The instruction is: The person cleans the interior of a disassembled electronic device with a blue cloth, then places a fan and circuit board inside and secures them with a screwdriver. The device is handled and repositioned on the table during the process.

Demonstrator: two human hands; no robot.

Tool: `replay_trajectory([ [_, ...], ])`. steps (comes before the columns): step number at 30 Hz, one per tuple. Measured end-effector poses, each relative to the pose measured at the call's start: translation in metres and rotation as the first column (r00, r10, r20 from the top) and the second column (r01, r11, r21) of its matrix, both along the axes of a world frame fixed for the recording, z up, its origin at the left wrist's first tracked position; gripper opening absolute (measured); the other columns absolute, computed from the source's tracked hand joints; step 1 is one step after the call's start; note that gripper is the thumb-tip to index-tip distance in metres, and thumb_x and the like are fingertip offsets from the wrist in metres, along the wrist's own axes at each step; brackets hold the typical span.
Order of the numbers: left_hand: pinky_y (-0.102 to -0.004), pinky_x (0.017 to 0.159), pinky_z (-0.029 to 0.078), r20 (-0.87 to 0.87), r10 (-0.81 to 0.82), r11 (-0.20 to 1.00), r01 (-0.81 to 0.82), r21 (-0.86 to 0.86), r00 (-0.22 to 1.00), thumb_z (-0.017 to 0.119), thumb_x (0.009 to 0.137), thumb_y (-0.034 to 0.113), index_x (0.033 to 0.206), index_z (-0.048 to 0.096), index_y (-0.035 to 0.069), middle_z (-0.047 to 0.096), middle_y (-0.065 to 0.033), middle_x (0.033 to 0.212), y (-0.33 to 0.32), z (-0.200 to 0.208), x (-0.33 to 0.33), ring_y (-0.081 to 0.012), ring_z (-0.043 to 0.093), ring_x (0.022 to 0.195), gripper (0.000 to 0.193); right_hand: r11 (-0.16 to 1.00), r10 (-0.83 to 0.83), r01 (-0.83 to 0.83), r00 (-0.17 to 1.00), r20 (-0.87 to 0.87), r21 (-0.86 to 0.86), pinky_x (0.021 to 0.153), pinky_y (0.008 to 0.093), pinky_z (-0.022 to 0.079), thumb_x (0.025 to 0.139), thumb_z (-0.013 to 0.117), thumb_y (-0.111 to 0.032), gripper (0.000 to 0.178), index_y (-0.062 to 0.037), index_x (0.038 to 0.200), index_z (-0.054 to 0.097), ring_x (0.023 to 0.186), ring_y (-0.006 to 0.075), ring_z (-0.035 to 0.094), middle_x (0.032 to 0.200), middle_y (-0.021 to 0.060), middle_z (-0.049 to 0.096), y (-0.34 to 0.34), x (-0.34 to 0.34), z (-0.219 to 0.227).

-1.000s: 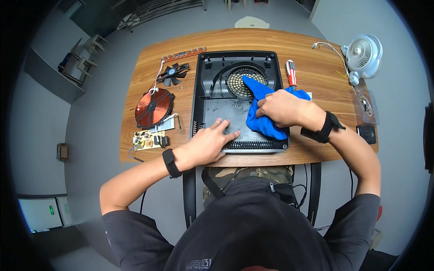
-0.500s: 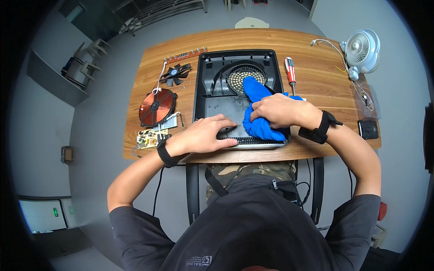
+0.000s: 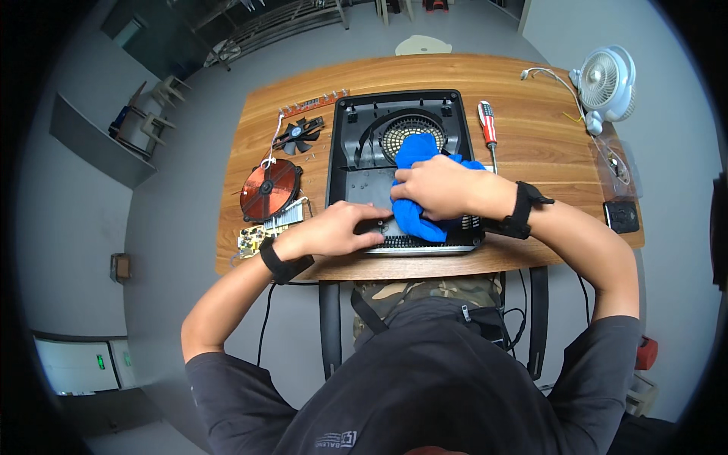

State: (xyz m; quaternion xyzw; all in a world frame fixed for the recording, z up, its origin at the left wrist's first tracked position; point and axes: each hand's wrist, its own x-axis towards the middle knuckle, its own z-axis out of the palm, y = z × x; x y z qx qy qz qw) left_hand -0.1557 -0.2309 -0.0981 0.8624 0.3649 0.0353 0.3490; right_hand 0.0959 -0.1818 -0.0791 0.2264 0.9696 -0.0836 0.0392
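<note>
Right hand (image 3: 438, 186) grasps the cloth (image 3: 415, 149) over the housing (image 3: 367, 183). Left hand (image 3: 340, 229), unclenched, rests at the housing's near-left corner. Screwdriver (image 3: 487, 125) lies right of the housing; coil (image 3: 270, 189) lies left.

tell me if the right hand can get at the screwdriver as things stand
Probably yes: the screwdriver's handle lies uncovered on the table, just right of the black housing. The right hand grips the blue cloth, though, so it would likely need freeing.

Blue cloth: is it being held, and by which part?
Yes: the right grip holds the blue cloth by its bunched middle, with loose folds on the far and near sides.
</note>
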Motion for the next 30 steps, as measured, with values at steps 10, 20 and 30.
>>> replay_trajectory([
  [10,-0.0506,0.073,0.056,-0.057,0.525,0.810,-0.479,0.338,0.849,0.071,0.093,0.025,0.118,0.050,-0.005,0.069,-0.0280,0.086,0.049,-0.006,-0.027,-0.0465,0.069,0.082,0.045,0.998,-0.042,0.040,0.999,-0.034,-0.057,0.078,0.0459,0.057,0.079,0.074,-0.016,0.044,-0.0101,0.122,0.066,0.102,0.0346,0.069,0.112,0.0143,0.064,0.001,0.004,0.002],
  [20,-0.0472,0.082,0.057,-0.375,0.421,0.903,-0.343,0.258,0.826,0.070,0.091,0.032,0.083,0.069,-0.016,0.069,-0.0334,0.082,0.081,-0.014,-0.039,-0.0453,0.071,0.088,0.049,0.998,0.013,-0.022,0.989,-0.145,-0.060,0.083,0.0469,0.057,0.079,0.076,-0.024,0.054,-0.0058,0.127,0.060,0.103,0.0368,0.069,0.113,0.0171,0.066,-0.010,-0.071,0.006],
  [30,-0.0478,0.078,0.057,-0.411,0.403,0.905,-0.422,0.049,0.817,0.063,0.097,0.026,0.075,0.068,-0.012,0.069,-0.0255,0.068,0.081,-0.008,-0.029,-0.0398,0.073,0.074,0.044,0.964,0.138,-0.152,0.987,-0.079,-0.218,0.085,0.0462,0.056,0.082,0.074,-0.037,0.062,-0.0027,0.131,0.057,0.103,0.0369,0.067,0.111,0.0183,0.066,-0.006,-0.088,-0.004],
])
